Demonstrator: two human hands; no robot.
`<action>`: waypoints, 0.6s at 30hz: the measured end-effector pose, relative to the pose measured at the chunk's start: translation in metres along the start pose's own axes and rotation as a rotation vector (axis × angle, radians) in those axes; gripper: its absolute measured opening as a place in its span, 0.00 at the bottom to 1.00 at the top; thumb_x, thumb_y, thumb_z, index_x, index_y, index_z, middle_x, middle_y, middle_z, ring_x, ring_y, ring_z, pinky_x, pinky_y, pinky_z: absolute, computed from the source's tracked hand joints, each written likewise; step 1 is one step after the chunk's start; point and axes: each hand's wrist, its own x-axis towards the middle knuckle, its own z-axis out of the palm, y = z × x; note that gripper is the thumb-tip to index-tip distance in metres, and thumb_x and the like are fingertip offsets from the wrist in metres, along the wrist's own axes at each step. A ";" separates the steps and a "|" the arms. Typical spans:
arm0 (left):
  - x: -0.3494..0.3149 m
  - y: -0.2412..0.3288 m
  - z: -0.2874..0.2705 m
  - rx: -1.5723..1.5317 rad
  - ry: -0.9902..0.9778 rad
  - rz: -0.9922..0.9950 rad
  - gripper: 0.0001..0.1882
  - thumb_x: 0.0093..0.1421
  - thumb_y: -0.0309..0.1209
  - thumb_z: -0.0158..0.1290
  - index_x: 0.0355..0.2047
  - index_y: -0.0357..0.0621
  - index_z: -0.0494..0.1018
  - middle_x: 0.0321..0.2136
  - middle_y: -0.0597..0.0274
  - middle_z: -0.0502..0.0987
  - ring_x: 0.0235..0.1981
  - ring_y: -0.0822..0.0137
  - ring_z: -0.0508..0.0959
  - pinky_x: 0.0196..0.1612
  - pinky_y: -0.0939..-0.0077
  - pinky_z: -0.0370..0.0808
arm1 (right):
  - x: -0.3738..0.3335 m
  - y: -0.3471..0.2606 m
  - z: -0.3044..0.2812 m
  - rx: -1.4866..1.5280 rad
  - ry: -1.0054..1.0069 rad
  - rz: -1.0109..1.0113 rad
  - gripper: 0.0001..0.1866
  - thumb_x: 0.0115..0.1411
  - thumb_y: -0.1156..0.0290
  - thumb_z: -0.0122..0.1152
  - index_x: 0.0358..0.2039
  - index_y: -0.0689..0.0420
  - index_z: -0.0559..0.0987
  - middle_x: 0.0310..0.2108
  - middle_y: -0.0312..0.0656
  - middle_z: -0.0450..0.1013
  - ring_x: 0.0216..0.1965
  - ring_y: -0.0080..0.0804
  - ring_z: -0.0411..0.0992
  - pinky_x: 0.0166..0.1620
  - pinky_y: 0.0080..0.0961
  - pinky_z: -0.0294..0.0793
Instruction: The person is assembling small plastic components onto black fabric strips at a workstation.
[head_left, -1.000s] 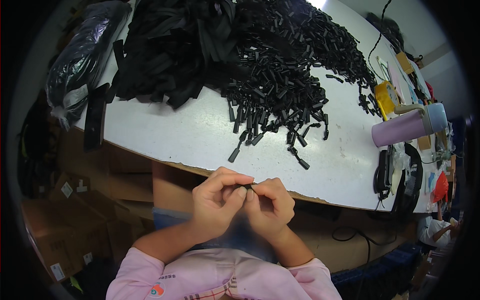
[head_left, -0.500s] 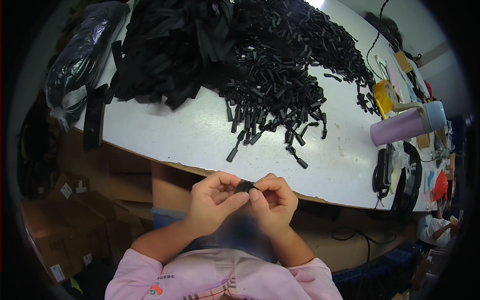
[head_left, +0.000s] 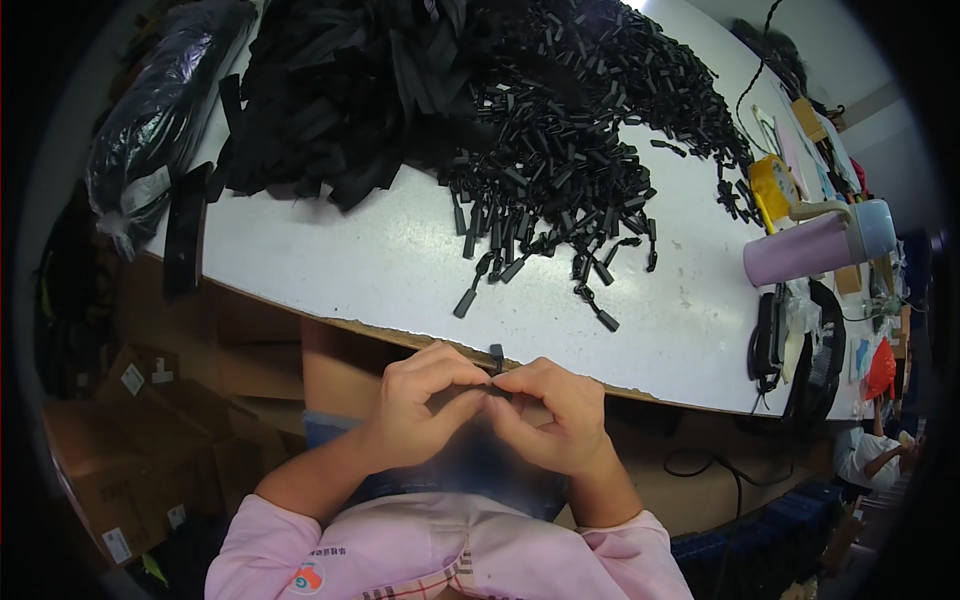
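Note:
My left hand (head_left: pixel 425 412) and my right hand (head_left: pixel 553 415) meet at the near edge of the table, thumbs and forefingers pinched together. Between their fingertips is a small dark piece, mostly covered by the fingers. Out of the pinch sticks a black zipper pull (head_left: pixel 497 354), its tab pointing away from me. Beyond my hands lies a heap of black zipper pulls (head_left: pixel 560 170), with several loose ones at its near side. To its left is a tangled pile of black zipper strips (head_left: pixel 330 120).
On the white table (head_left: pixel 330 270), a clear plastic bag of black material (head_left: pixel 165 120) lies at the left. At the right are a lilac bottle (head_left: pixel 800 250), a yellow tape roll (head_left: pixel 770 185) and black straps (head_left: pixel 815 340). Cardboard boxes (head_left: pixel 150 450) stand below left. Another person (head_left: pixel 868 460) is far right.
The black zipper pull now stands out beyond my fingertips; before, a dark flat piece showed between them. My right hand has shifted slightly to the right and its grip has changed.

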 end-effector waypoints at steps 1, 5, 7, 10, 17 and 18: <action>-0.002 -0.001 0.001 0.000 -0.001 -0.002 0.06 0.49 0.22 0.52 0.28 0.35 0.70 0.23 0.61 0.69 0.24 0.74 0.68 0.26 0.86 0.64 | 0.000 0.001 0.001 0.002 0.000 0.002 0.09 0.41 0.81 0.59 0.27 0.61 0.72 0.18 0.39 0.67 0.14 0.22 0.65 0.16 0.17 0.64; -0.008 -0.003 0.009 -0.300 0.037 -0.167 0.06 0.49 0.22 0.52 0.29 0.34 0.69 0.25 0.60 0.69 0.26 0.74 0.68 0.27 0.86 0.65 | -0.005 0.007 0.008 -0.134 0.090 -0.158 0.11 0.38 0.82 0.60 0.26 0.62 0.72 0.16 0.41 0.68 0.15 0.26 0.67 0.18 0.17 0.66; -0.007 -0.003 0.010 -0.366 0.060 -0.184 0.06 0.49 0.22 0.51 0.29 0.34 0.69 0.26 0.59 0.69 0.26 0.75 0.68 0.27 0.85 0.65 | -0.006 0.007 0.008 -0.176 0.113 -0.181 0.13 0.36 0.82 0.61 0.26 0.62 0.72 0.17 0.42 0.69 0.16 0.27 0.69 0.19 0.15 0.67; -0.007 -0.003 0.009 -0.228 0.045 -0.122 0.06 0.49 0.21 0.51 0.29 0.34 0.69 0.26 0.59 0.69 0.26 0.74 0.68 0.26 0.85 0.66 | -0.007 0.006 0.007 -0.183 0.120 -0.184 0.13 0.35 0.83 0.61 0.26 0.63 0.71 0.17 0.42 0.69 0.16 0.28 0.69 0.19 0.15 0.67; -0.003 0.001 0.006 0.022 0.060 0.047 0.06 0.48 0.20 0.51 0.29 0.35 0.69 0.26 0.58 0.70 0.27 0.71 0.70 0.28 0.83 0.67 | -0.007 0.008 0.004 -0.047 0.070 -0.106 0.12 0.38 0.84 0.60 0.28 0.66 0.73 0.18 0.43 0.70 0.17 0.27 0.69 0.20 0.16 0.67; -0.003 0.002 0.007 0.013 0.075 0.033 0.06 0.48 0.18 0.51 0.29 0.34 0.69 0.26 0.57 0.71 0.27 0.71 0.70 0.28 0.82 0.67 | -0.008 0.008 0.004 0.008 0.083 -0.077 0.12 0.39 0.84 0.60 0.28 0.66 0.73 0.18 0.43 0.70 0.18 0.27 0.70 0.21 0.16 0.67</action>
